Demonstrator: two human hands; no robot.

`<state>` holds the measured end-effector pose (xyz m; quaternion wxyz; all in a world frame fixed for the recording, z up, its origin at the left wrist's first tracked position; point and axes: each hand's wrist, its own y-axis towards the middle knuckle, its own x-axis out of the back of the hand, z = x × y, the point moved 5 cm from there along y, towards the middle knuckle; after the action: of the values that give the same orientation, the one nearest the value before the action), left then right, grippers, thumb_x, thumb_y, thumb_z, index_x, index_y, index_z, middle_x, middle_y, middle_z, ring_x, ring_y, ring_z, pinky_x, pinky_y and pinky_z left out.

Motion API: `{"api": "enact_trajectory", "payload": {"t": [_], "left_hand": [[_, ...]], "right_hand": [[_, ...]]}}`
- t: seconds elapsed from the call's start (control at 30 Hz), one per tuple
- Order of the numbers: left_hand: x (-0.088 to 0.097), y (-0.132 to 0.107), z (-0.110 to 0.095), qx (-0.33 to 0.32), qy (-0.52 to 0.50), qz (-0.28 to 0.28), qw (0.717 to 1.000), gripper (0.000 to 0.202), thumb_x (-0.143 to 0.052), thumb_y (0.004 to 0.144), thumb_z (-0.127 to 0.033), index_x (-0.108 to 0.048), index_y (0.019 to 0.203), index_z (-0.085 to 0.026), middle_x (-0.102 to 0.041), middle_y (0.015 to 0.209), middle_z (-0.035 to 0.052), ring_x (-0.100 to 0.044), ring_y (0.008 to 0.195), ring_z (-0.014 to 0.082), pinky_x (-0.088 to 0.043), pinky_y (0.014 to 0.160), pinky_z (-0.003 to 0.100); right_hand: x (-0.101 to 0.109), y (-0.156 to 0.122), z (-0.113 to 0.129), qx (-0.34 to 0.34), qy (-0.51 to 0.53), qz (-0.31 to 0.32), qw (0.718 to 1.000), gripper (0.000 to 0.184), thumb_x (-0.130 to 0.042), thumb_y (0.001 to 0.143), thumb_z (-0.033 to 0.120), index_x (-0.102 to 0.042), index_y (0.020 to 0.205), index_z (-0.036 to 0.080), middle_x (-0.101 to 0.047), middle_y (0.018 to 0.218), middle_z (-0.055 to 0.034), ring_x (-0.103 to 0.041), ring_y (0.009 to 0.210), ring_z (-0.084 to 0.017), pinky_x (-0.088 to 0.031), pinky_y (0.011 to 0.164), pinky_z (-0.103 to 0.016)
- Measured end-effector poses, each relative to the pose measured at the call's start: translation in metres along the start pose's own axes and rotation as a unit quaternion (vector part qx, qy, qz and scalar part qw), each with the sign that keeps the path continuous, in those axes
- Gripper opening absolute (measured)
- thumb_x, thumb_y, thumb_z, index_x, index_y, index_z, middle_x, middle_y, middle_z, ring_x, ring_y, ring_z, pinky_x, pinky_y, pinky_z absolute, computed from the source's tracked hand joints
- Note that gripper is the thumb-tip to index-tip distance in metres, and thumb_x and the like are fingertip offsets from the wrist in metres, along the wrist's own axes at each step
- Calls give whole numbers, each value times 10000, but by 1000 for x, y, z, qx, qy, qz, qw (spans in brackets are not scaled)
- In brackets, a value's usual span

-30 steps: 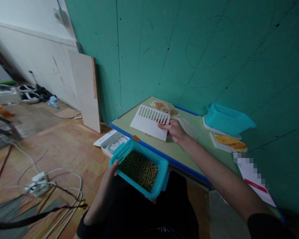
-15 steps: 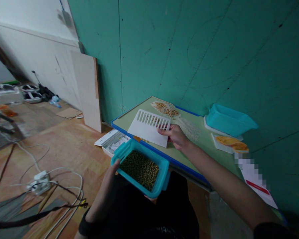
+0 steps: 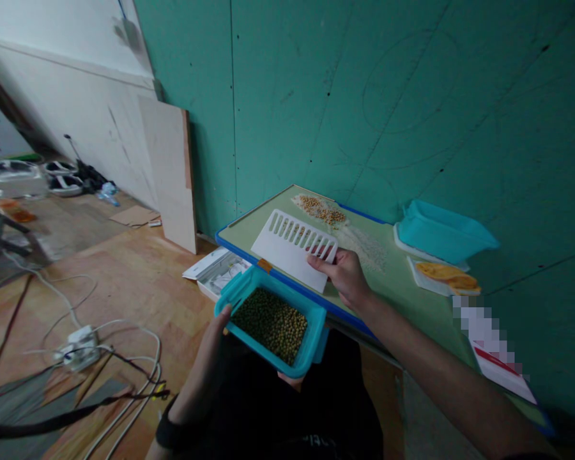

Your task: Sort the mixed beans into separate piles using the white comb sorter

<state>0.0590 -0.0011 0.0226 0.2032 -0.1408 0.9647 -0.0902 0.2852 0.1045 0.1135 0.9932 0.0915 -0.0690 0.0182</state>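
Observation:
My right hand [image 3: 347,276] grips the right side of a white plastic scraper with slots [image 3: 292,248], held at the front edge of a green table with a blue rim [image 3: 397,281]. My left hand [image 3: 216,332] holds a teal tub full of green beans [image 3: 272,322] just below that table edge, over my lap. A pile of yellowish beans [image 3: 320,209] lies at the far side of the table, with white grains [image 3: 364,249] spread beside it.
A teal tub upside down [image 3: 441,231] and a white tray with orange contents [image 3: 444,276] sit on the table's right. Papers [image 3: 501,370] lie near the right corner. On the floor are a white box [image 3: 215,271], cables with a power strip [image 3: 79,348], and a leaning board [image 3: 170,179].
The scraper has slid toward the table's front edge with my right hand, now reaching over the teal tub. The tub stays held in place.

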Motion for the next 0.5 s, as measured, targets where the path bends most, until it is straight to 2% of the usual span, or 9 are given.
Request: {"api": "enact_trajectory", "payload": {"t": [0.07,0.13,0.2,0.3,0.37,0.43,0.5], "left_hand": [[0,0,0,-1,1,-10,1000,660,-683,851,-537,-606,1429,-229,-737,1324,99,-622,1277,393,-502,1039,537],[1,3,2,-2,3,-17,1000,636,-673,865,-511,-610,1421,-209,-748,1299,106,-636,1254,395,-507,1029,545],[2,7,4,-4,8,-22,1000,590,-666,875,-506,-645,1376,-194,-759,1268,106,-650,1224,399,-522,1009,532],[4,10,6,-11,20,-23,999,498,-642,917,-509,-676,1303,-197,-738,1276,93,-666,1176,370,-540,982,511],[5,10,7,-16,32,-17,999,439,-632,955,-469,-653,1300,-197,-687,1317,100,-670,1143,314,-551,962,507],[6,11,7,-20,48,-9,999,402,-640,971,-411,-627,1311,-197,-646,1339,110,-666,1119,271,-565,938,497],[7,14,9,-21,67,-3,998,396,-653,967,-382,-620,1315,-197,-635,1344,110,-662,1115,268,-572,925,490]], "right_hand": [[0,-16,8,91,-108,-29,990,268,-767,801,431,-804,873,175,-809,872,-80,-745,768,-234,-592,736,-364],[-8,-32,14,174,-224,-19,959,236,-662,903,360,-808,958,183,-812,927,-96,-761,815,-242,-596,778,-361],[-24,-46,16,242,-312,39,918,280,-567,941,253,-782,1109,193,-804,1063,-101,-765,929,-238,-595,870,-361],[-51,-54,17,307,-402,131,853,454,-463,920,116,-685,1310,182,-735,1281,-100,-723,1110,-220,-573,975,-362],[-67,-52,19,329,-458,148,813,491,-441,914,88,-641,1358,148,-717,1309,-128,-714,1116,-228,-584,938,-362],[-82,-47,21,335,-512,143,778,462,-431,934,95,-627,1352,105,-731,1250,-170,-729,1035,-239,-598,834,-347],[-98,-42,24,334,-563,131,745,425,-411,964,116,-624,1328,65,-744,1163,-208,-738,917,-246,-587,704,-333]]}}
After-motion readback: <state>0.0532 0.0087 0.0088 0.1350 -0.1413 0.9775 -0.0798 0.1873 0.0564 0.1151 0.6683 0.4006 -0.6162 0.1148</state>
